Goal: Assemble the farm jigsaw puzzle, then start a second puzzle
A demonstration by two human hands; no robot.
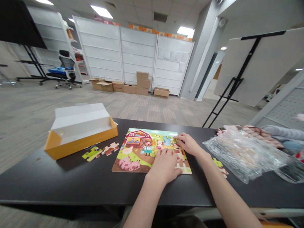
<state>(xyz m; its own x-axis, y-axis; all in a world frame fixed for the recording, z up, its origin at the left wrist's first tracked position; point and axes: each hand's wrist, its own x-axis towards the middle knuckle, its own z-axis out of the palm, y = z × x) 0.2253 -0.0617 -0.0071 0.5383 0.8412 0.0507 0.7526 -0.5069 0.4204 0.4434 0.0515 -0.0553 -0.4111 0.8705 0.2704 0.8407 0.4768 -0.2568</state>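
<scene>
A farm jigsaw puzzle [135, 151] lies flat on the black table, showing a red barn, a farmer, a pink pig and a brown-and-white cow. My left hand [165, 163] rests palm down over its lower right part, fingers apart and bent on the picture. At the upper right edge, my right hand [188, 144] touches the puzzle with its fingertips, fingers stretched forward; whether a piece sits under them is hidden. Loose green and brown puzzle pieces [92, 153] lie left of the board. More loose pieces [218, 163] are beside my right forearm.
An open yellow box [82, 145] with a white lid stands at the table's left. Clear plastic bags [247, 152] and folded cloths [261, 134] cover the right side. Beyond the table are cardboard boxes [142, 84], white shelves, an office chair [65, 68] and a board on a stand.
</scene>
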